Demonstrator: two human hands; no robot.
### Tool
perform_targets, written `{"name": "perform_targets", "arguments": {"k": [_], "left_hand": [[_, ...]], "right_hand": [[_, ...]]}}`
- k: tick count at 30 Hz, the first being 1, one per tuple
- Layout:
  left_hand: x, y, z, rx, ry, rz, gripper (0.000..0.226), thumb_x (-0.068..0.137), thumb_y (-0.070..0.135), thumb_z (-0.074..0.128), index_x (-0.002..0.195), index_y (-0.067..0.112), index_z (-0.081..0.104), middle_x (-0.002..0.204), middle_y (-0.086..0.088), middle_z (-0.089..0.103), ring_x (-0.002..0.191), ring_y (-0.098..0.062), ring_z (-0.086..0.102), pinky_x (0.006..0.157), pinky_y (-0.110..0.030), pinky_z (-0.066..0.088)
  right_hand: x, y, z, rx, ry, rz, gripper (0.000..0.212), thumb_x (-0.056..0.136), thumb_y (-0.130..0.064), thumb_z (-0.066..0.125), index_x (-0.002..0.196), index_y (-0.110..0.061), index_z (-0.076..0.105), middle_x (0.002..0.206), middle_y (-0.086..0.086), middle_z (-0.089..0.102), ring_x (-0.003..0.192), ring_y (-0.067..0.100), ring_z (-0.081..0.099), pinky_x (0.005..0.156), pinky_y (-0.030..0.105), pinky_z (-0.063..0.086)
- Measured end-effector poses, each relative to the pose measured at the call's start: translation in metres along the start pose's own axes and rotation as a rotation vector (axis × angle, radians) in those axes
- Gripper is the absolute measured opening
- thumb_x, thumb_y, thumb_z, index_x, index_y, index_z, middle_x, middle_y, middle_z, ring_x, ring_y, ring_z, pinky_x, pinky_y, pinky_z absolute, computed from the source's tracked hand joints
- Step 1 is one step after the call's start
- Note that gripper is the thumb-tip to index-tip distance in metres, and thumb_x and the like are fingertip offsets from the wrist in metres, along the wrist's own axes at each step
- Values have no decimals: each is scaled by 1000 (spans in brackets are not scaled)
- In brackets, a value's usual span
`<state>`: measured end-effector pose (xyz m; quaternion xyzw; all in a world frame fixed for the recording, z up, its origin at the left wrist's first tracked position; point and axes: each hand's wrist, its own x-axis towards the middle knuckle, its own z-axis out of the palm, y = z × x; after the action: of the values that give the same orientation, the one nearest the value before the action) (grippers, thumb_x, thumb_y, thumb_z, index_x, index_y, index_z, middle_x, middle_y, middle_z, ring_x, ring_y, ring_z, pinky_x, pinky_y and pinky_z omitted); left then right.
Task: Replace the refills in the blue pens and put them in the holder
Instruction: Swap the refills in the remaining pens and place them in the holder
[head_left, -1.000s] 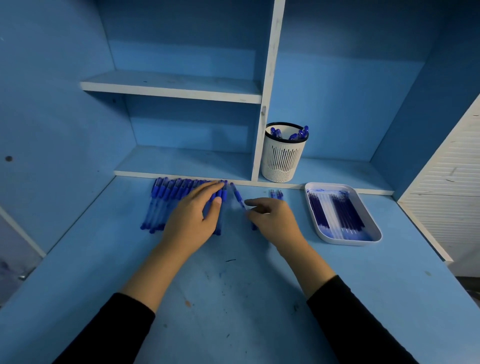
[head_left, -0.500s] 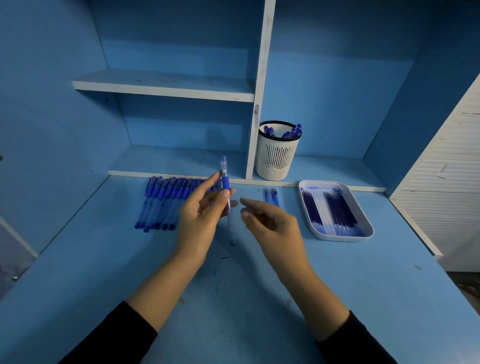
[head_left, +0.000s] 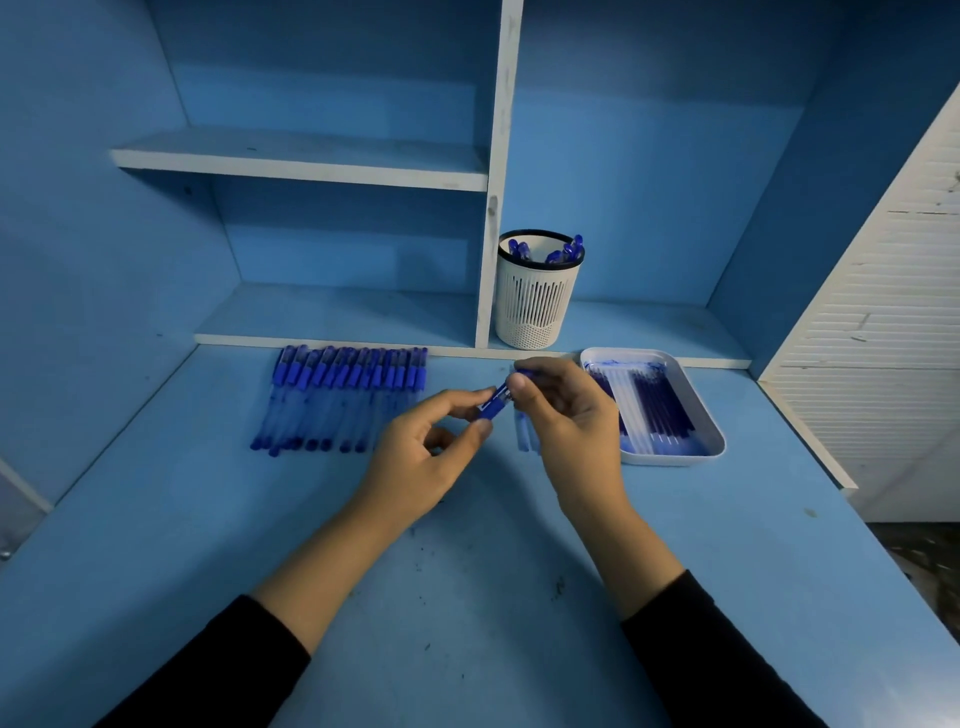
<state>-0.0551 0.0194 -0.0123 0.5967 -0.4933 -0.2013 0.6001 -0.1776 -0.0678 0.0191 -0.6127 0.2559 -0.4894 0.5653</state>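
A blue pen (head_left: 496, 402) is held above the desk between both hands. My left hand (head_left: 426, 457) pinches its lower end with thumb and forefinger. My right hand (head_left: 566, 410) grips its upper end with curled fingers. A row of several blue pens (head_left: 343, 397) lies side by side at the back left of the desk. The white slotted holder (head_left: 537, 301) stands on the low shelf with several blue pens in it. A white tray (head_left: 711, 441) at the right holds several refills (head_left: 654, 405). Something pale lies on the desk, mostly hidden behind my right hand.
The blue desk (head_left: 467, 597) ends at a low shelf ledge at the back. A white upright divider (head_left: 493, 208) rises just left of the holder. A white slatted panel (head_left: 883, 338) stands at the right. An upper shelf (head_left: 301, 161) sits at the left.
My left hand lifted one pen from the row, then tipped it from upright to slanting. My right hand came over and took hold of its upper end. The view shifted slightly.
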Motion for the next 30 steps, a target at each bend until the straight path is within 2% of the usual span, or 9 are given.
{"name": "perform_targets", "arguments": {"k": [3, 8, 10, 12, 16, 19, 21, 25, 30], "left_hand": [[3, -3, 1, 18, 5, 14, 20, 92, 18, 68, 101, 35, 69, 88, 4, 66, 49, -14, 36, 48, -24, 35], [5, -3, 1, -21, 35, 43, 16, 88, 26, 71, 100, 36, 73, 94, -9, 72, 69, -41, 59, 58, -52, 49], [5, -5, 1, -23, 37, 49, 25, 90, 13, 68, 106, 32, 71, 84, -3, 74, 65, -22, 61, 59, -41, 52], [4, -6, 1, 25, -24, 86, 32, 93, 9, 62, 118, 30, 65, 64, 2, 58, 57, -7, 44, 52, -24, 40], [2, -5, 0, 70, -50, 124, 36, 95, 15, 57, 126, 32, 59, 62, -5, 37, 56, -6, 32, 53, -20, 31], [1, -3, 0, 71, -21, 118, 36, 95, 14, 60, 126, 34, 59, 66, -12, 47, 55, -5, 32, 53, -17, 31], [0, -4, 1, 69, 5, 93, 39, 94, 15, 62, 127, 35, 59, 67, 0, 50, 54, -6, 31, 53, -16, 31], [-2, 1, 0, 40, 80, 111, 34, 93, 26, 59, 124, 40, 59, 81, -3, 66, 59, -7, 44, 59, -18, 39], [5, 5, -10, 52, 223, 143, 30, 92, 26, 58, 115, 44, 63, 92, 11, 73, 70, -5, 56, 59, -23, 44]], "right_hand": [[-2, 3, 2, 44, 18, 24, 8, 88, -3, 65, 91, -10, 67, 79, 2, 69, 77, 14, 65, 77, 24, 53], [-4, 6, 4, 114, 28, 46, 9, 89, 0, 62, 91, -8, 65, 82, 6, 68, 80, 16, 65, 78, 22, 53], [-4, 6, 4, 131, 23, 48, 9, 89, 2, 61, 92, -6, 64, 83, 7, 68, 80, 15, 65, 78, 22, 53], [-2, 6, 3, 154, 20, 25, 9, 90, 5, 57, 94, -2, 63, 83, 7, 68, 81, 14, 65, 79, 22, 52], [3, 2, -1, 176, -7, 3, 10, 91, 6, 55, 95, 0, 61, 84, 8, 67, 81, 12, 66, 77, 19, 51], [8, -1, -3, 166, -33, 28, 9, 89, 1, 60, 93, -6, 63, 83, 7, 68, 80, 14, 66, 74, 18, 50], [11, -1, -4, 170, -19, 32, 8, 88, -1, 62, 93, -7, 64, 82, 5, 69, 79, 14, 65, 75, 20, 50], [22, 1, -15, 282, 135, 82, 10, 87, -2, 65, 96, -6, 65, 84, 2, 71, 75, 10, 64, 76, 20, 51], [23, 14, -18, 33, 106, 151, 12, 87, -1, 64, 94, -9, 69, 83, 6, 71, 76, 13, 66, 76, 23, 52]]}}
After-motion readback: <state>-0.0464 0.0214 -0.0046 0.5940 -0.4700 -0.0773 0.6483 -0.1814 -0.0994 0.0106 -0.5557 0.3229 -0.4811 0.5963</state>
